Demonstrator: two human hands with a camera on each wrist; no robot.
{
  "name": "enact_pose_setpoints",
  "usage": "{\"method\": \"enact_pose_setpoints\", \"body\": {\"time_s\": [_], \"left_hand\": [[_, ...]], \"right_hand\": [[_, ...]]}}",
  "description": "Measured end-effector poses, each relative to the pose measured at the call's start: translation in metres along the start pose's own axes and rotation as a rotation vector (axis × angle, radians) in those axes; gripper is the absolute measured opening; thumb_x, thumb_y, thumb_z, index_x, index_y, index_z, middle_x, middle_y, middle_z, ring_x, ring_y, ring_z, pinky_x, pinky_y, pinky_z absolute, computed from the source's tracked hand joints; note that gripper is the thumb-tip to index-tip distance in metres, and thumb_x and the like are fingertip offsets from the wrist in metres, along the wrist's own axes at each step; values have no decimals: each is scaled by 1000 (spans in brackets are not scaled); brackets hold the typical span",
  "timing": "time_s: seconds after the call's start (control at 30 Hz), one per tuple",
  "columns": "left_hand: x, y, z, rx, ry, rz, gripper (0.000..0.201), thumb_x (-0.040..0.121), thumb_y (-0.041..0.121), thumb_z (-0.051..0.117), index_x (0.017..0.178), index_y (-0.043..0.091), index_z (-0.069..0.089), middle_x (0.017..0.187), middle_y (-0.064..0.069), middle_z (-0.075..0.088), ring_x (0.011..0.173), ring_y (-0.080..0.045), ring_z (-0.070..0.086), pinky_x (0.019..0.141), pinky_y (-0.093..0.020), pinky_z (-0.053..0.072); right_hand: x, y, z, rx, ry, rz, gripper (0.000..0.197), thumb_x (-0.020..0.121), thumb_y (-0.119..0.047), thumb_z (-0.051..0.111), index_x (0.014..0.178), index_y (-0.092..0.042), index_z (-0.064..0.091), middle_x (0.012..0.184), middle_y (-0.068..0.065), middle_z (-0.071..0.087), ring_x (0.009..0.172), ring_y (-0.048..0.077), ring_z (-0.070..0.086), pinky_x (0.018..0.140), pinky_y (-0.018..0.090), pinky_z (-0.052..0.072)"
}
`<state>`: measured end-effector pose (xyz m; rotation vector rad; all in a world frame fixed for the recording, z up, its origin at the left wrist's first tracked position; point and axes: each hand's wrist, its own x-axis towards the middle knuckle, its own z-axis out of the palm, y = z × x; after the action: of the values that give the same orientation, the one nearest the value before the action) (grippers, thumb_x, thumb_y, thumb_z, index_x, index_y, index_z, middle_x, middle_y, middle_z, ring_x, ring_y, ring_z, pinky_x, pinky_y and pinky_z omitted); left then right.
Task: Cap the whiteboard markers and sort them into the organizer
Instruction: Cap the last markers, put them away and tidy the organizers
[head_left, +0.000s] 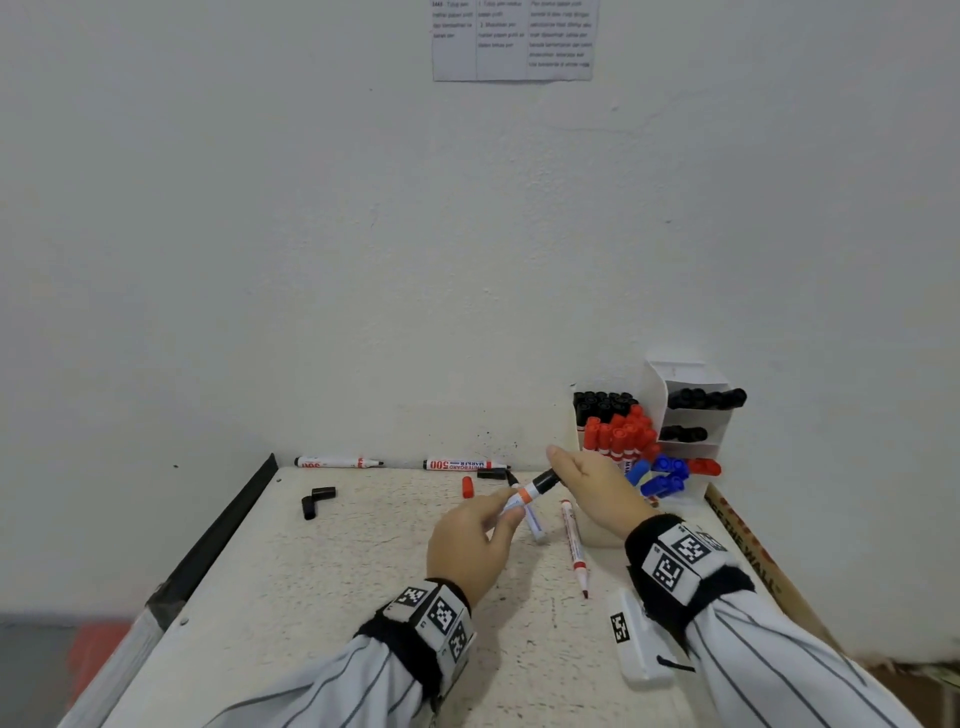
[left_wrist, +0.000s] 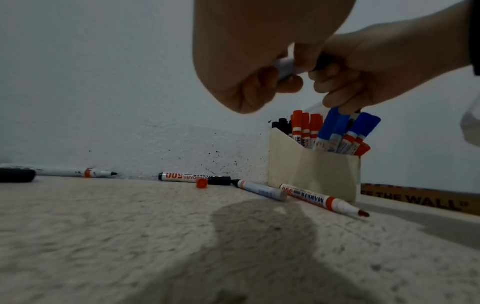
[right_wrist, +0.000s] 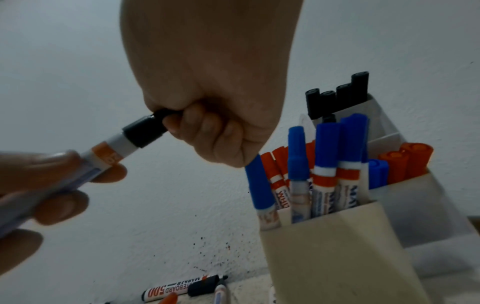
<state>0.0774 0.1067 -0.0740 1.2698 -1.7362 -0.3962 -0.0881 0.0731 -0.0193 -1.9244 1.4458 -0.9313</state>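
My left hand grips the barrel of a white whiteboard marker held above the table. My right hand pinches the black cap seated on that marker's tip, seen close as the black cap in the right wrist view. The cream organizer stands at the back right, holding black, red and blue capped markers. Uncapped markers lie loose: a red one, one by my left fingers, and two along the wall.
Loose caps lie on the table: two black ones at the left, a red cap and a black cap near the wall. A white tagged block sits near my right wrist. A cardboard strip runs along the right edge.
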Motion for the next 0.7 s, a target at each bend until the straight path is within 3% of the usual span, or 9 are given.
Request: {"method": "enact_pose_setpoints", "body": {"time_s": [0.1,0.17,0.23,0.33,0.4,0.5,0.57,0.63,0.7], "left_hand": [[8,17,4,-250,-128,-82,26,94,29,54,118,28,62,97,8,68,78,6,57,72,-12,41],[13,24,12,-401,-181,-168,25,96,25,48,118,27,61,101,6,65,85,2,57,76,-14,42],[19,23,23,-428,-192,-253,30,99,25,41,124,24,57,116,2,58,101,-6,53,88,-20,40],[27,5,36,-224,-233,-329,34,99,23,40,131,17,49,132,-2,49,117,-12,46,99,-24,35],[30,-7,44,42,-420,-327,39,98,26,38,135,16,44,138,-9,42,126,-20,42,107,-29,33],[32,-15,52,354,-608,-294,46,94,34,35,138,22,40,147,-10,29,132,-27,35,109,-35,32],[34,-17,56,491,-656,-212,43,98,28,33,141,28,34,154,-4,17,138,-26,26,110,-39,29],[37,-17,58,591,-719,-153,45,99,26,30,144,32,27,158,1,6,142,-23,17,111,-42,23],[40,-18,60,640,-766,-127,46,99,24,30,144,29,27,158,2,6,142,-21,16,111,-45,21]], "right_hand": [[-4,7,-10,47,98,-36,44,96,-35,45,57,-16,42,53,-1,36,49,11,34,53,28,30],[-9,8,-22,91,244,-88,40,92,-32,54,58,-12,47,52,1,41,48,12,39,52,28,35],[-16,7,-39,128,435,-140,34,90,-26,59,62,-8,51,51,0,45,45,7,39,48,20,36],[-23,5,-75,165,711,-187,25,93,-19,55,72,-7,51,54,-3,48,46,2,48,44,8,36],[-26,11,-100,115,887,-248,23,94,-26,49,78,-10,50,58,-4,49,50,-3,49,47,7,36],[-25,33,-129,-4,1089,-283,37,89,-38,37,87,-5,54,67,3,52,54,8,46,56,24,37],[-26,50,-141,-102,1138,-297,41,91,-35,36,91,2,54,76,11,55,62,23,49,60,31,38],[-28,65,-145,-161,1130,-296,39,93,-33,36,93,2,53,81,18,57,66,29,52,62,33,39],[-30,80,-144,-192,1108,-292,39,94,-35,37,94,0,53,86,19,56,69,33,55,64,31,40]]}}
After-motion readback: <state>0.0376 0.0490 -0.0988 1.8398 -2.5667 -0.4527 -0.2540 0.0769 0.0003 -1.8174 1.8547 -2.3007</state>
